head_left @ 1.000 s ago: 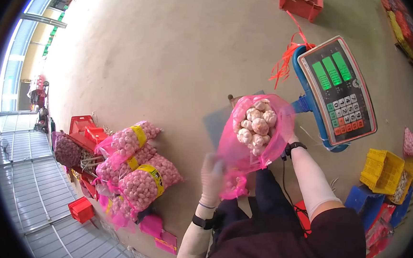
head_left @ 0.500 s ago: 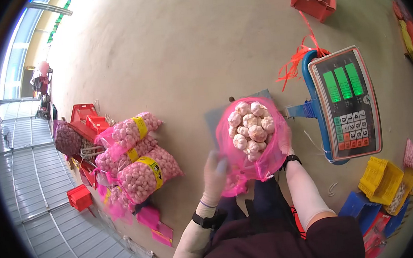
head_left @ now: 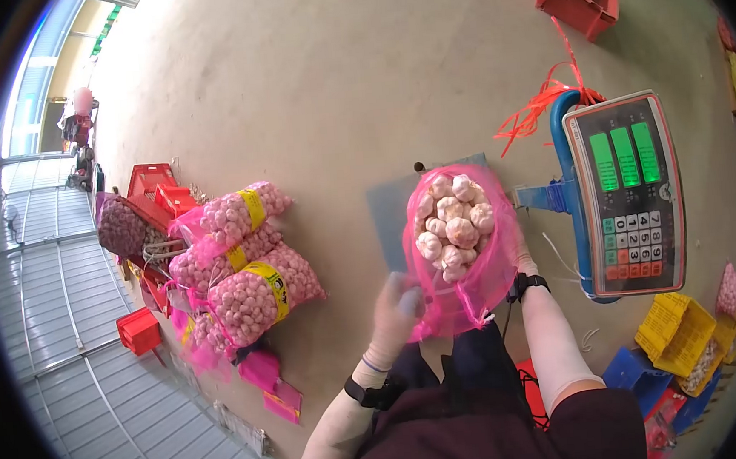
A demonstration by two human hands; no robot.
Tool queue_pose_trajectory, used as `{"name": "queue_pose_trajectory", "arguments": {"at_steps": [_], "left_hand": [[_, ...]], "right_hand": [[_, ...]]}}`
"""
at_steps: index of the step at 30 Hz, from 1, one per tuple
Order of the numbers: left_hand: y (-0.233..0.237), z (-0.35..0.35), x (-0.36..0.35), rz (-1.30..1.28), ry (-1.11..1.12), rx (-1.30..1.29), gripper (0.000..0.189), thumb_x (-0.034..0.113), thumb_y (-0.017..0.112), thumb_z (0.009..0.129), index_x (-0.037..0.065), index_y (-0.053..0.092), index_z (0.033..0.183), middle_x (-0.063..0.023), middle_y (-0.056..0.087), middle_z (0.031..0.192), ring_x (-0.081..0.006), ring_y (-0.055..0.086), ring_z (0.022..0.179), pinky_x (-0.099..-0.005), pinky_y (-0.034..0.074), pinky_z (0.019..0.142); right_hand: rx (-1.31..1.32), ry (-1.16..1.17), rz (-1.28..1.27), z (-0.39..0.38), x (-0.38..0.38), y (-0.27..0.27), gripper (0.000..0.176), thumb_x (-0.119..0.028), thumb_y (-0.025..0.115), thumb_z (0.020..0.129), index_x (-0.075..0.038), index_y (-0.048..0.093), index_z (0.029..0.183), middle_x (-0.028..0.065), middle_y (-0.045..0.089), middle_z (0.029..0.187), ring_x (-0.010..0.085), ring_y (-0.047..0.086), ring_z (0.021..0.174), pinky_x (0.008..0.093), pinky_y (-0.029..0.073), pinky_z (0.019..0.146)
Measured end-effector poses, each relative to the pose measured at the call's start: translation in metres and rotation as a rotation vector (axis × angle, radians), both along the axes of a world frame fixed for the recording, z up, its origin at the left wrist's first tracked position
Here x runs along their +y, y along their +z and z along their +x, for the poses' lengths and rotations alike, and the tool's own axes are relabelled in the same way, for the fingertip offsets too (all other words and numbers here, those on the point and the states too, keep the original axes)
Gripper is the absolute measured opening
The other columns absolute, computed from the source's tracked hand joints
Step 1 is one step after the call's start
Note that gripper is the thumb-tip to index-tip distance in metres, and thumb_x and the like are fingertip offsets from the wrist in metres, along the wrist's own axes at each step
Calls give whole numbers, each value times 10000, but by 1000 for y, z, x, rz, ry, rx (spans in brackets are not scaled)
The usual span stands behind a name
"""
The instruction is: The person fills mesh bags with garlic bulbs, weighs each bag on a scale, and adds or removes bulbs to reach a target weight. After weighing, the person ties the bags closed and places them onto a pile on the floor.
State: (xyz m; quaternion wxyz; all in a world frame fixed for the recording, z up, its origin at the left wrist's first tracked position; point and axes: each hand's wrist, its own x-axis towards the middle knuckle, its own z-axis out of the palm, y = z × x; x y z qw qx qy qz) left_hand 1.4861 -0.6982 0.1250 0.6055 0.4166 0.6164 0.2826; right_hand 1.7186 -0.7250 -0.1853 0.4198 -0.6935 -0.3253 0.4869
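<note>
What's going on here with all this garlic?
A person holds an open pink net bag full of garlic bulbs at the grey platform of a floor scale, whose display glows green. Their gloved left hand grips the bag's near edge. The right hand is against its far side, mostly hidden. Several filled bags with yellow labels lie stacked on the floor to the left.

Both hands [head_left: 403, 308] hold the open pink garlic bag [head_left: 457, 249] beside scale [head_left: 630, 194]
</note>
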Motion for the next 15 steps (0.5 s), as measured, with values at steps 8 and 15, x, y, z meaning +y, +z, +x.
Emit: {"name": "queue_pose_trajectory", "arguments": {"at_steps": [8, 15], "left_hand": [[-10, -16, -8, 201, -104, 18, 180, -9, 581, 693, -8, 567, 872, -38, 516, 870, -107, 495, 549, -235, 432, 522], [-7, -25, -2, 25, 160, -40, 46, 90, 500, 806, 78, 504, 850, 3, 445, 646, -95, 436, 532, -231, 404, 529]], "right_hand": [[667, -240, -157, 16, 10, 20, 463, -419, 402, 891, -25, 567, 1070, 109, 559, 1086, 217, 506, 1010, 325, 391, 864], [546, -271, -161, 21, 1, 48, 558, -486, 368, 889, -33, 559, 1152, 100, 534, 1185, 190, 460, 1097, 310, 312, 959]]}}
